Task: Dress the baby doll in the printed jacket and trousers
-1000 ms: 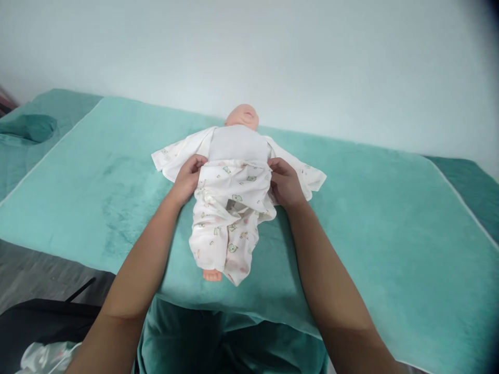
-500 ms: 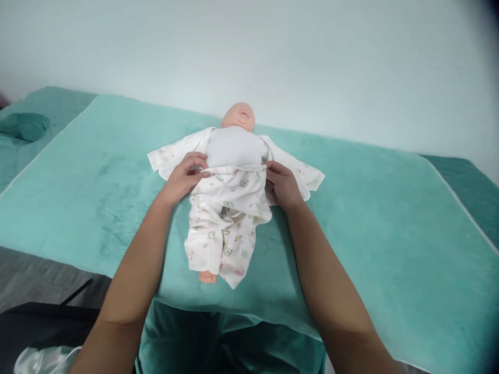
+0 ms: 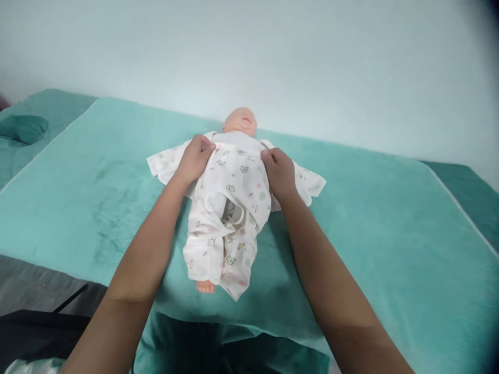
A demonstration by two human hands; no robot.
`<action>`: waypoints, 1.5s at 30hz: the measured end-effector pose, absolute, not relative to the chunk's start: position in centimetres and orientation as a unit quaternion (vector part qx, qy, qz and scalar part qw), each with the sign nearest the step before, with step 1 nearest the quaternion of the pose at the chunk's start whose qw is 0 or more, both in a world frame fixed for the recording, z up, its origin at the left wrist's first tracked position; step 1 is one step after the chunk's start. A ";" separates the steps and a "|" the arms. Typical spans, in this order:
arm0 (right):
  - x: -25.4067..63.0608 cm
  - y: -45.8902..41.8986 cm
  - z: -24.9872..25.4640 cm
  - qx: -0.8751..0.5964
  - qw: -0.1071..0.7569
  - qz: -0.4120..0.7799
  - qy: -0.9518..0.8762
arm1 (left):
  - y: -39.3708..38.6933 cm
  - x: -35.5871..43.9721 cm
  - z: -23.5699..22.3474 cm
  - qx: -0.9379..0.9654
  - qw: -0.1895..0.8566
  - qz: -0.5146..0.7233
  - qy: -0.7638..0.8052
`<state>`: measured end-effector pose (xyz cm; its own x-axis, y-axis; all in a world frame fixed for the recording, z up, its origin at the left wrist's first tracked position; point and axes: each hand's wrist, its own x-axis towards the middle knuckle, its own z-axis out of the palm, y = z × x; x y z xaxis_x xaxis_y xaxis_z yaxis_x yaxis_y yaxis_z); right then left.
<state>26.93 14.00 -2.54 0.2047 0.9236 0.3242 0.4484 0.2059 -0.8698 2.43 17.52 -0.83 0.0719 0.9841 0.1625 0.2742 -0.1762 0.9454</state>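
Note:
A baby doll lies on its back, head toward the wall. White baby trousers printed with small animals cover its legs and most of its torso, with an opening at the crotch. My left hand pinches the waistband at the doll's chest on the left side. On the opposite side, my right hand grips the same waistband with curled fingers. Under the doll spreads a matching white jacket, its sleeves stretched out to both sides. One foot sticks out of the left trouser leg; the other foot is hidden.
A green plush cover lies over the table, against a white wall. At the far left is a round face hole. Something black with patterned cloth on it stands at the lower left.
Both hands have drawn the trousers' waistband up from the doll's belly to its chest, covering most of the pale torso. The crotch opening shows more widely.

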 end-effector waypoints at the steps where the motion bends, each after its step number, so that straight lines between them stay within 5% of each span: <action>1: 27.0 14.7 -2.6 -0.593 0.505 0.251 -0.575 | 18.0 2.6 -1.0 0.615 0.393 0.453 0.512; 8: 26.6 14.7 -2.7 -0.559 0.536 0.271 -0.571 | 16.9 1.9 -1.2 0.641 0.425 0.442 0.462; 13: 26.8 14.8 -1.8 -0.461 0.520 0.263 -0.670 | 16.9 1.8 0.2 0.697 0.356 0.439 0.440; 23: 26.9 17.4 -3.4 -0.602 0.538 0.161 -0.568 | 22.2 4.4 1.3 0.726 0.233 0.347 0.546; 34: 26.9 16.9 -5.1 -0.502 0.586 0.237 -0.590 | 20.3 3.9 -1.6 0.641 0.291 0.466 0.536; 39: 27.0 15.5 -4.9 -0.509 0.575 0.179 -0.615 | 18.1 2.2 -2.4 0.632 0.329 0.462 0.529; 45: 26.9 13.5 -4.3 -0.599 0.539 0.155 -0.571 | 14.2 -0.1 -2.3 0.590 0.485 0.384 0.518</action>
<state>26.91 13.53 -4.32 0.2989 0.8517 0.4304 0.5169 0.2346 -0.8233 -0.07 14.19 -2.32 0.1684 0.9845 -0.0498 0.2393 0.0082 0.9709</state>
